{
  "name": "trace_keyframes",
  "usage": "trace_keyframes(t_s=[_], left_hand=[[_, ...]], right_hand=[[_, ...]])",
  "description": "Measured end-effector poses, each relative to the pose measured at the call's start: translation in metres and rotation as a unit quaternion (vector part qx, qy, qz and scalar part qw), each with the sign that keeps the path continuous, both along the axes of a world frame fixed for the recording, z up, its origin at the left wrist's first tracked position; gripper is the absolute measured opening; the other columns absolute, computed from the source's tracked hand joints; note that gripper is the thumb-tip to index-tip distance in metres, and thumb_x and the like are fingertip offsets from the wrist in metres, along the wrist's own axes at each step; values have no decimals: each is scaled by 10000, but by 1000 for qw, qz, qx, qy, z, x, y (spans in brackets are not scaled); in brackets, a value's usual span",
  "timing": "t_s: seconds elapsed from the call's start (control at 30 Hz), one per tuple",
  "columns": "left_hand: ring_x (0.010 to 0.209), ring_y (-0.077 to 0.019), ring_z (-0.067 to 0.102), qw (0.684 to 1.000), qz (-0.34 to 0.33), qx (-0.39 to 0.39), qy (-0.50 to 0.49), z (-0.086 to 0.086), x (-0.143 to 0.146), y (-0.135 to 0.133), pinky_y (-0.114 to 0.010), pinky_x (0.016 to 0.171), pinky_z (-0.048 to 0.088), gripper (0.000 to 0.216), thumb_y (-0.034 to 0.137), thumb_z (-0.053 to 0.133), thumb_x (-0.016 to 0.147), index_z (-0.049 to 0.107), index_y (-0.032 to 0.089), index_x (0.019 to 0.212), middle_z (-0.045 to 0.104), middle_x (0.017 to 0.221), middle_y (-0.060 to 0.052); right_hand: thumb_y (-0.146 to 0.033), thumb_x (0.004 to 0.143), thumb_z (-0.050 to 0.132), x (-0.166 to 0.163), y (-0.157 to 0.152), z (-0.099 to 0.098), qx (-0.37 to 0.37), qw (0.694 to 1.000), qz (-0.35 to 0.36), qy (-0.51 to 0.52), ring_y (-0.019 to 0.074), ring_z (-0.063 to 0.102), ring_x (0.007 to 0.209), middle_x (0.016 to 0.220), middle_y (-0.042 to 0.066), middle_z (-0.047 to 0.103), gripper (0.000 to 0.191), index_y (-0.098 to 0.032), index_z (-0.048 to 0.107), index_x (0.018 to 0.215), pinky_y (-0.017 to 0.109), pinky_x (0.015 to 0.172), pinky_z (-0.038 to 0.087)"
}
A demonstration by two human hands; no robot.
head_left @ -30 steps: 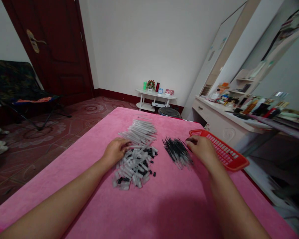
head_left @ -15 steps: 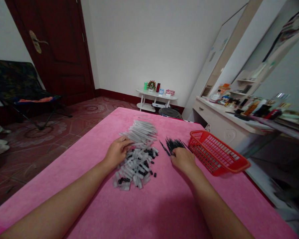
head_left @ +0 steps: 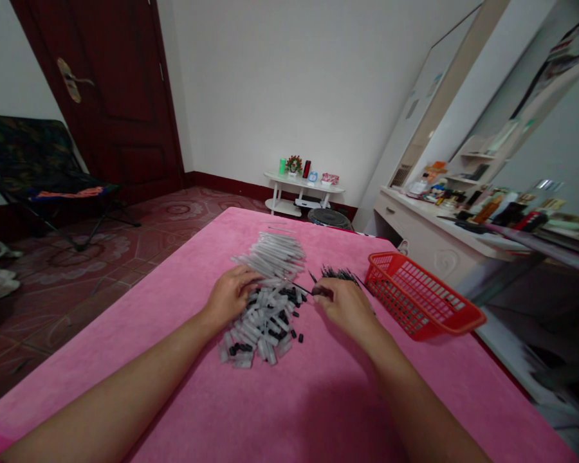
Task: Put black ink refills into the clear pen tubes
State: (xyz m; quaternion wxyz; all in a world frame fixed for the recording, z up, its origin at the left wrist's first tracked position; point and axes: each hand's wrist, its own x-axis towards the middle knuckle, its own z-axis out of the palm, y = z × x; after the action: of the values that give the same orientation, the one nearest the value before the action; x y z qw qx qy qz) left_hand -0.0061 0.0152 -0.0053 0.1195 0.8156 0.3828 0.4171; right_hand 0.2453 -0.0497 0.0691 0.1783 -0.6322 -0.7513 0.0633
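Observation:
A pile of clear pen barrels lies on the pink cloth. My left hand is closed at the pile's near left edge, its fingertips pinching what looks like one clear barrel among the others. My right hand pinches a thin black pen refill, which points left toward the barrels. Behind that hand, partly hidden by it, lies a bundle of black refills. Nearer to me is a heap of clear pen caps, mixed with small black plugs.
To the right of the refills stands a red plastic basket. The pink cloth covers the table. Beyond are a small white stand, a dressing table with bottles, a folding chair and a dark red door.
My right hand has drawn back from the refill bundle and moved left with one refill in its fingers. My left hand has stayed by the barrels, hardly moving.

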Motion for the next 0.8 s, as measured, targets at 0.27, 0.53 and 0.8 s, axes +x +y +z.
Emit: trace_keyframes(t_s=[0.27, 0.53, 0.8], left_hand=[[864, -170, 578, 1000, -17, 18, 5, -1, 0, -1, -291, 766, 459, 256, 121, 488, 828, 671, 197, 991, 638, 908, -65], [870, -187, 567, 992, -24, 86, 86, 2, -1, -3, -326, 783, 443, 295, 87, 496, 800, 674, 212, 1000, 640, 909, -69], [861, -173, 581, 999, -40, 33, -1, -1, 5, -5, -309, 772, 460, 271, 107, 488, 813, 679, 203, 979, 647, 902, -65]], right_hand=[[-215, 759, 559, 0, -1, -2, 7, 1000, 8, -27, 164, 632, 766, 826, 24, 715, 172, -232, 703, 852, 232, 655, 373], [-177, 759, 566, 2, 0, 0, 54, 996, 46, -56, 172, 620, 806, 852, 31, 704, 177, -227, 717, 836, 243, 706, 390], [-279, 775, 628, -12, -1, -2, 174, 982, 50, 48, 202, 591, 870, 912, 52, 678, 186, -204, 679, 937, 292, 771, 408]])
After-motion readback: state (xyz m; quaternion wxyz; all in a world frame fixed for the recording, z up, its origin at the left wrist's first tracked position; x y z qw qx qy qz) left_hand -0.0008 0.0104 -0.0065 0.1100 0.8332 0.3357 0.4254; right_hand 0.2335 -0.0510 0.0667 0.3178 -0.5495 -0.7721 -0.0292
